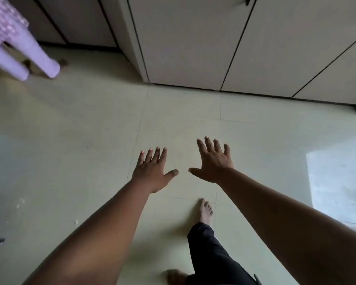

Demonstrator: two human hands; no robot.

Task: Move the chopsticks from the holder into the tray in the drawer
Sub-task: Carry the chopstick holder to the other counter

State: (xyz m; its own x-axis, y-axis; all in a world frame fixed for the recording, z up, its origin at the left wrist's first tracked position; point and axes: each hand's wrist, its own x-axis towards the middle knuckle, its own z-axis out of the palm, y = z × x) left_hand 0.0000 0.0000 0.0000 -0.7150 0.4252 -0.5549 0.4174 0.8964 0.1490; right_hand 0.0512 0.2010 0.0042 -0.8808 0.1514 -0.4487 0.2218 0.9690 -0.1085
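My left hand (152,171) and my right hand (213,160) are stretched out side by side over the pale tiled floor, palms down. The fingers of both are spread and neither holds anything. No chopsticks, holder, tray or open drawer appear in this view. All the grey cabinet fronts (185,42) ahead are closed.
A purple plastic stool (19,48) stands at the upper left, close to the cabinets. My bare foot (206,209) and dark trouser leg (212,254) are below the hands. A bright patch of light (337,182) lies on the floor at the right. Cabinet base runs across the top.
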